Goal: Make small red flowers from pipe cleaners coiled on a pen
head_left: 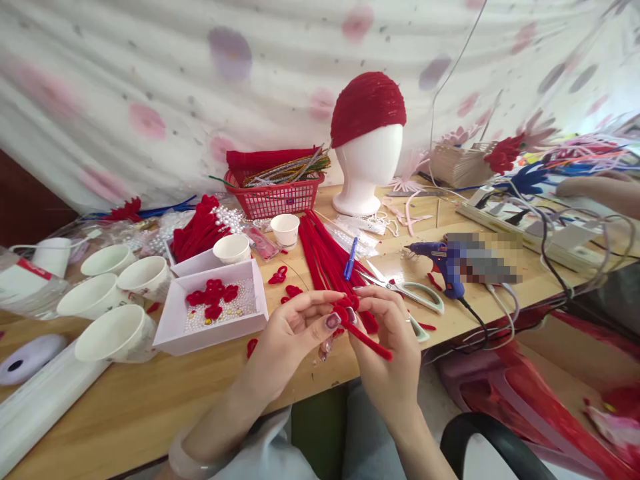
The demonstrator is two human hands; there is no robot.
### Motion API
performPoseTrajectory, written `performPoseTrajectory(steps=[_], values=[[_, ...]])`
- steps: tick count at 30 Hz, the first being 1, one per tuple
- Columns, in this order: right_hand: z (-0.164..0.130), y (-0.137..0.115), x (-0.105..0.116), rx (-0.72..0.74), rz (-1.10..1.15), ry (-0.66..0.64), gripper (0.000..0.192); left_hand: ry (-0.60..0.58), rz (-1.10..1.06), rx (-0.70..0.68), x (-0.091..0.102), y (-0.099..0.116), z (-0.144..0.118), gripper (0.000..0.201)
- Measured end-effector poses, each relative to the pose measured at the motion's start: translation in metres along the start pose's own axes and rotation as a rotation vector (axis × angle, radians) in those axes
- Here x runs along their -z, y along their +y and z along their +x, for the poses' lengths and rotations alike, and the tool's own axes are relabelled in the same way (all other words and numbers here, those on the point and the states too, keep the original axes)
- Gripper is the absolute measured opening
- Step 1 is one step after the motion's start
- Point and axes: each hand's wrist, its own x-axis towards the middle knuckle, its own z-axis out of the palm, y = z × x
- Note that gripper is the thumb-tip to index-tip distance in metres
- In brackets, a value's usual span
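Between my two hands, just above the table's front edge, is a red pipe cleaner [370, 343] bent into small loops at one end. Its straight tail slants down to the right across my right palm. My left hand [295, 340] pinches the looped part with thumb and fingers. On the other side my right hand [387, 340] grips it too, fingertips meeting the left ones. Behind the hands lie a bundle of straight red pipe cleaners [320, 257], a blue pen [351, 259] and scissors [420, 293]. Finished-looking red loops [278, 275] rest on the table to the left.
A white box [210, 337] holds pearls and red loops. Paper cups [117, 333] stand left, a red basket [280, 200] behind. A foam head [367, 167] wears a red cap. Right are a blue glue gun [445, 263], a power strip [530, 230], cables and another person's arm [600, 193].
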Motion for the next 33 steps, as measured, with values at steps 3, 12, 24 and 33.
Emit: performPoseTrajectory(steps=[3, 12, 24, 33], values=[[-0.001, -0.002, 0.001, -0.024, 0.043, -0.063, 0.017, 0.067, 0.029, -0.061, 0.002, -0.003, 0.001, 0.023], [-0.002, -0.002, 0.016, -0.22, 0.34, -0.359, 0.014, 0.037, 0.323, -0.317, 0.009, -0.001, -0.001, 0.014], [0.004, -0.008, 0.018, -0.498, 0.793, -0.405, 0.011, -0.081, 0.527, -0.643, 0.011, 0.0, -0.005, 0.026], [0.009, -0.006, 0.025, -0.551, 0.848, -0.455, 0.01, -0.079, 0.791, -0.762, 0.014, 0.001, -0.005, 0.025]])
